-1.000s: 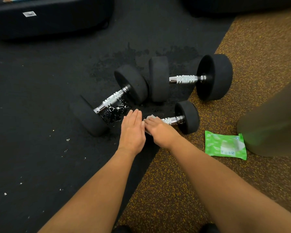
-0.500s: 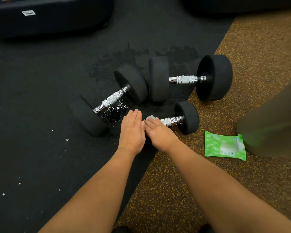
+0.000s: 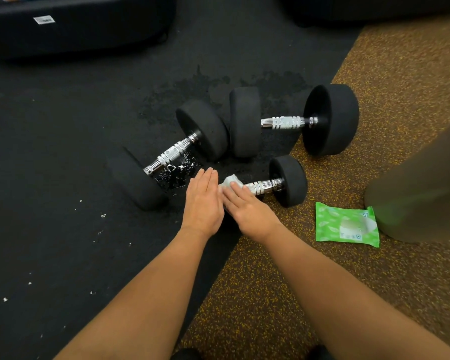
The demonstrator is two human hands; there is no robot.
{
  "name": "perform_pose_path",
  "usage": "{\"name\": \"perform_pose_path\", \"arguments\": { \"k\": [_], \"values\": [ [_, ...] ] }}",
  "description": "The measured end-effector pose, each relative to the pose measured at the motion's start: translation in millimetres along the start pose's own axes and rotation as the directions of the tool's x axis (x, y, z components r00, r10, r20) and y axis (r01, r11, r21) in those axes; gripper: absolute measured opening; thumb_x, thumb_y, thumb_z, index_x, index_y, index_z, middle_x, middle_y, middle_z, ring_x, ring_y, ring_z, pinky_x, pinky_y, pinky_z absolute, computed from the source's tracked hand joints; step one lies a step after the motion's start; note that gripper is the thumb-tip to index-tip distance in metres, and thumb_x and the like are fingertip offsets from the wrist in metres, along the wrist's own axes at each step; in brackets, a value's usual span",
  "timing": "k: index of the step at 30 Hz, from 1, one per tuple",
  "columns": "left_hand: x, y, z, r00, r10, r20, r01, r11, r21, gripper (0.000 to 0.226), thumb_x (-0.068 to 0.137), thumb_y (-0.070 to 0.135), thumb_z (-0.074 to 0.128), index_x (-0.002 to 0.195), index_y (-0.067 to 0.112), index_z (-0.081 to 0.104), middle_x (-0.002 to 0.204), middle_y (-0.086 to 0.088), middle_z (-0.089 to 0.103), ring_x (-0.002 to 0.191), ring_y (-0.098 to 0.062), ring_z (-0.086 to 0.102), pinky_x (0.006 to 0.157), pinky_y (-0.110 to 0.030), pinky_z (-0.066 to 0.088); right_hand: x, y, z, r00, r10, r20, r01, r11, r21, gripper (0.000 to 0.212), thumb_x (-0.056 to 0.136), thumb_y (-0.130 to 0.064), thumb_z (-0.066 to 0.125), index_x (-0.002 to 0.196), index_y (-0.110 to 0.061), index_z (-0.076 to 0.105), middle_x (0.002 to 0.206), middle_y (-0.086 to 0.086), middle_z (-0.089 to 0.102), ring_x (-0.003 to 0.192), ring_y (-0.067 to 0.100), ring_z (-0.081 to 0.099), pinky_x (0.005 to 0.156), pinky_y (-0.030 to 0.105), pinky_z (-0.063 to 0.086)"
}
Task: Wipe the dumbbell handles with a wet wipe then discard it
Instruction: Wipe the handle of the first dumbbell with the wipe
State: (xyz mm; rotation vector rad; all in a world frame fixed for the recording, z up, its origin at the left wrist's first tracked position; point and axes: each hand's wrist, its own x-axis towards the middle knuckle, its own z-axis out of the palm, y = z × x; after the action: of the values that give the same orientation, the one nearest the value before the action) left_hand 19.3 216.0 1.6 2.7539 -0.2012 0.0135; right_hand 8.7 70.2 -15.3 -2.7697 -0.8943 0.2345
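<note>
Three black dumbbells with chrome handles lie on the floor. The small dumbbell point(image 3: 287, 180) is nearest; its left weight is hidden under my hands. My right hand point(image 3: 247, 209) presses a pale wet wipe point(image 3: 231, 181) onto the left part of its handle point(image 3: 264, 186). My left hand point(image 3: 202, 201) lies flat, fingers together, on the hidden left end of that dumbbell, holding nothing. A larger dumbbell point(image 3: 170, 154) lies angled to the left. Another large dumbbell point(image 3: 291, 122) lies behind, to the right.
A green wet wipe pack point(image 3: 346, 224) lies on the brown speckled floor to the right. A blurred olive-brown shape point(image 3: 424, 185) stands at the right edge. Water drops point(image 3: 177, 172) glisten on the black mat under the left dumbbell. Dark equipment point(image 3: 76, 24) runs along the back.
My right hand has slid a little left along the small dumbbell's handle with the wipe, baring more chrome. My left hand has stayed put.
</note>
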Motion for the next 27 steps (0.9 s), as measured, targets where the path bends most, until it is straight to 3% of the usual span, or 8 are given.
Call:
{"name": "perform_pose_path", "arguments": {
  "k": [4, 8, 11, 15, 21, 24, 27],
  "values": [
    [0, 2, -2, 1.000, -0.002, 0.004, 0.002, 1.000, 0.004, 0.049, 0.099, 0.023, 0.027, 0.141, 0.000, 0.035, 0.149, -0.015, 0.035, 0.142, -0.028, 0.024, 0.117, -0.037, 0.009, -7, 12, 1, 0.995, -0.097, 0.035, 0.101, 0.990, -0.103, 0.061, 0.085, -0.006, 0.058, 0.142, -0.005, 0.037, 0.152, 0.015, 0.031, 0.142, 0.038, 0.022, 0.115, 0.050, 0.018],
    [1, 1, -2, 1.000, 0.003, 0.007, -0.003, 1.000, 0.001, 0.049, 0.097, 0.022, 0.032, 0.139, -0.001, 0.039, 0.145, -0.017, 0.040, 0.139, -0.032, 0.030, 0.116, -0.041, 0.014, -19, 28, -7, 0.990, -0.117, 0.080, 0.128, 0.980, -0.150, 0.059, 0.092, -0.003, 0.043, 0.147, -0.006, 0.021, 0.158, 0.012, 0.007, 0.145, 0.036, 0.001, 0.116, 0.046, -0.001],
    [1, 1, -2, 1.000, 0.004, 0.009, -0.004, 1.000, -0.005, 0.046, 0.098, 0.019, 0.036, 0.139, -0.002, 0.039, 0.144, -0.017, 0.041, 0.138, -0.033, 0.031, 0.116, -0.044, 0.018, -21, 26, -8, 0.998, -0.062, 0.018, 0.064, 0.988, -0.143, 0.058, 0.091, -0.001, 0.046, 0.146, -0.004, 0.025, 0.156, 0.016, 0.013, 0.144, 0.038, 0.006, 0.115, 0.048, 0.003],
    [1, 2, -3, 1.000, 0.001, 0.017, -0.001, 1.000, -0.002, 0.049, 0.097, 0.023, 0.030, 0.139, -0.001, 0.039, 0.144, -0.016, 0.041, 0.139, -0.032, 0.030, 0.116, -0.045, 0.018, -17, 11, -4, 0.997, -0.026, 0.068, 0.033, 0.993, -0.110, 0.058, 0.096, -0.003, 0.037, 0.148, -0.005, 0.013, 0.158, 0.015, 0.000, 0.145, 0.036, -0.007, 0.111, 0.041, -0.014],
    [-1, 2, -5, 0.999, 0.020, 0.029, -0.020, 1.000, 0.012, 0.046, 0.100, 0.020, 0.035, 0.142, 0.001, 0.034, 0.148, -0.015, 0.036, 0.141, -0.031, 0.025, 0.117, -0.040, 0.012, -21, 25, -7, 0.990, -0.085, 0.111, 0.100, 0.986, -0.135, 0.060, 0.095, -0.004, 0.041, 0.149, -0.008, 0.014, 0.159, 0.011, 0.001, 0.145, 0.033, -0.007, 0.113, 0.042, -0.009],
    [-1, 1, -3, 0.999, 0.015, 0.030, -0.015, 1.000, 0.012, 0.046, 0.100, 0.020, 0.035, 0.142, 0.001, 0.034, 0.147, -0.014, 0.037, 0.141, -0.030, 0.025, 0.117, -0.039, 0.012, -22, 26, -11, 0.990, -0.051, 0.130, 0.067, 0.990, -0.126, 0.060, 0.097, -0.004, 0.037, 0.149, -0.009, 0.009, 0.159, 0.011, -0.005, 0.146, 0.032, -0.010, 0.114, 0.041, -0.009],
    [1, 1, -3, 1.000, 0.013, 0.020, -0.013, 1.000, 0.019, 0.048, 0.099, 0.023, 0.031, 0.140, -0.001, 0.037, 0.145, -0.016, 0.040, 0.139, -0.032, 0.029, 0.116, -0.040, 0.015, -15, 15, -13, 0.996, 0.014, 0.091, -0.009, 0.999, -0.051, 0.055, 0.098, -0.005, 0.033, 0.149, -0.006, 0.011, 0.158, 0.014, 0.003, 0.146, 0.033, -0.002, 0.120, 0.046, -0.003]
  ]
}}
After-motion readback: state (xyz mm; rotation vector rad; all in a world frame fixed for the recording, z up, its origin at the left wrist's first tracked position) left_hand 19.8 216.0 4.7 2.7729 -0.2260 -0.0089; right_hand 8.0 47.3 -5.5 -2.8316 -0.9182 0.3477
